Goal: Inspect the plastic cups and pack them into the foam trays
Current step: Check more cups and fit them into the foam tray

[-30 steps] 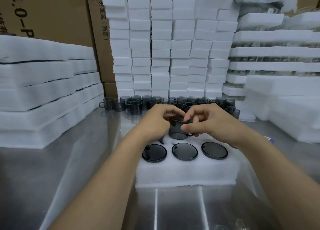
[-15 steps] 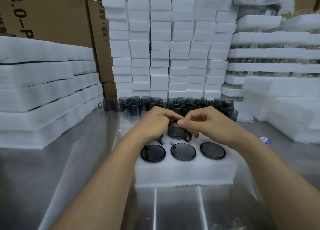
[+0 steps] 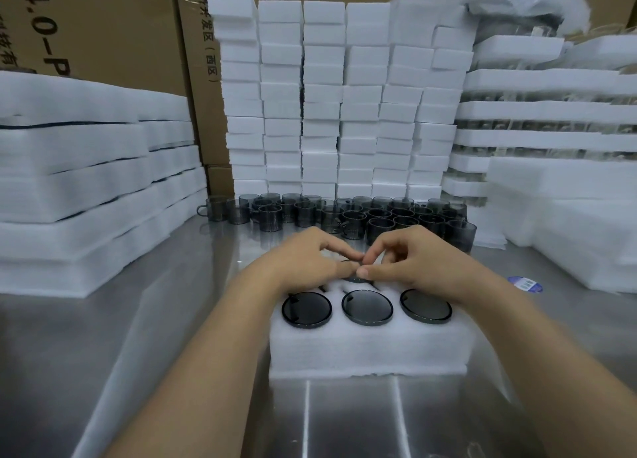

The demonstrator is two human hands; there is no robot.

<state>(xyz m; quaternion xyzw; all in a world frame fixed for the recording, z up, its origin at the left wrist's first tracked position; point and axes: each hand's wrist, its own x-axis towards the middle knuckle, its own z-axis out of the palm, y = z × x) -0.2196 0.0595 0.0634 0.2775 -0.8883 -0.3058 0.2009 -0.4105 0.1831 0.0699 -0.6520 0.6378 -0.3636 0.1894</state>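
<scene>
Directly beneath the meeting fingertips of the left hand and right hand, both curled and pinching its rim, the dark cup stands upright, mostly sunk into the middle back pocket of the foam tray, so the next push looks to be straight down
</scene>
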